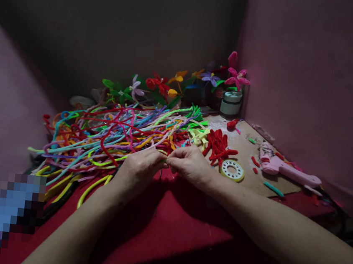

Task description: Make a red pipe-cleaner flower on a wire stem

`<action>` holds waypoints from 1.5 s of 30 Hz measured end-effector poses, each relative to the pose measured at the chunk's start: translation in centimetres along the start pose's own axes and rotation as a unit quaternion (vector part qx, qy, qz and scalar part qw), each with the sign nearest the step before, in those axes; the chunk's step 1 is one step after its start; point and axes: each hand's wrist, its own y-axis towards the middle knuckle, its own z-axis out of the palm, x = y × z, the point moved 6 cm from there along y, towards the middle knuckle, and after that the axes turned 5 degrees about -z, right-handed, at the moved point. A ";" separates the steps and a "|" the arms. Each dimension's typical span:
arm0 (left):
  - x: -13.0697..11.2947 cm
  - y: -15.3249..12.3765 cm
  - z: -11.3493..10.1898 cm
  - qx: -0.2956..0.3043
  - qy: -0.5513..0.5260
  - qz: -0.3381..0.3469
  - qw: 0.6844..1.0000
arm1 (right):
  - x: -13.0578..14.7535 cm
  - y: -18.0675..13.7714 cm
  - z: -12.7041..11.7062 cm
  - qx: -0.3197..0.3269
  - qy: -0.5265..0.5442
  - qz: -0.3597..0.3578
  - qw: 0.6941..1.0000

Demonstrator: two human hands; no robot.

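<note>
My left hand (143,164) and my right hand (189,162) meet above the red tabletop (165,236), their fingertips pinched together. From under my left fingers a thin dark wire (159,180) runs down. A small greenish bit shows at the fingertips, too small to name, and the fingers cover most of it. Just beyond the left hand spreads a heap of coloured pipe cleaners (100,132). Close past my right hand lie a pile of red pipe-cleaner pieces (217,147) and a roll of tape (232,170) with a white core.
Pipe-cleaner flowers (158,84) line the back wall, and a pink one (238,77) rises from a grey-white jar (230,104). At right, a pink glue gun (292,170) lies on a brown board (249,186) near a teal stick (273,189). Walls close in on both sides.
</note>
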 end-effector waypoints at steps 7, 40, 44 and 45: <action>2.1 -0.4 0.4 0.154 -0.204 -0.255 0.933 | 2.2 -1.3 1.2 0.037 -0.280 -0.249 0.926; 3.1 -1.0 2.1 0.027 -0.485 -0.396 0.780 | -1.9 -0.2 1.9 0.015 0.404 0.151 0.902; 2.6 -1.0 2.3 0.024 -0.474 -0.383 0.792 | -2.0 -0.1 2.2 0.007 0.405 0.121 0.906; 2.5 -1.0 2.4 0.029 -0.473 -0.382 0.793 | -2.1 0.0 2.1 0.004 0.404 0.112 0.908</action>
